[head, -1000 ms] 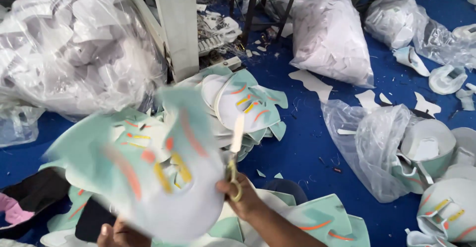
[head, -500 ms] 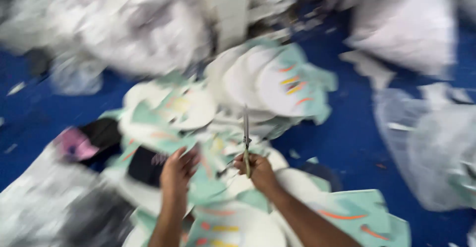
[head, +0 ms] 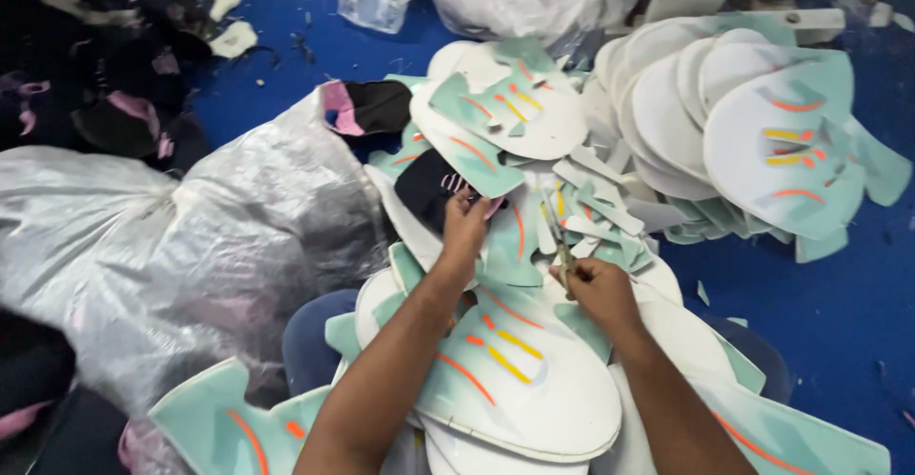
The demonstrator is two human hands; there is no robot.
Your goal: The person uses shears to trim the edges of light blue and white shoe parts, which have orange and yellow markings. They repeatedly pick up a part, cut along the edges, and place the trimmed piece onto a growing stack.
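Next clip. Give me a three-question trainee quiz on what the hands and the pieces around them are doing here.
1. True or false: the right hand holds a thin tool.
2. What does the left hand touch? A) black piece B) clear plastic bag C) blue floor
3. Fill in: the stacked white and mint pieces lie to the person's ____.

Key: 1 true; 2 A; 3 right.

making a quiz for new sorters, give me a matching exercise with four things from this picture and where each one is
Things:
1. left hand
2. right hand
3. plastic bag
4. stack of white pieces

Places:
a. upper right, on the blue floor
b. far left, crumpled
c. on a black piece
d. gripping scissors

Pairs: 1-c, 2-d, 3-b, 4-a
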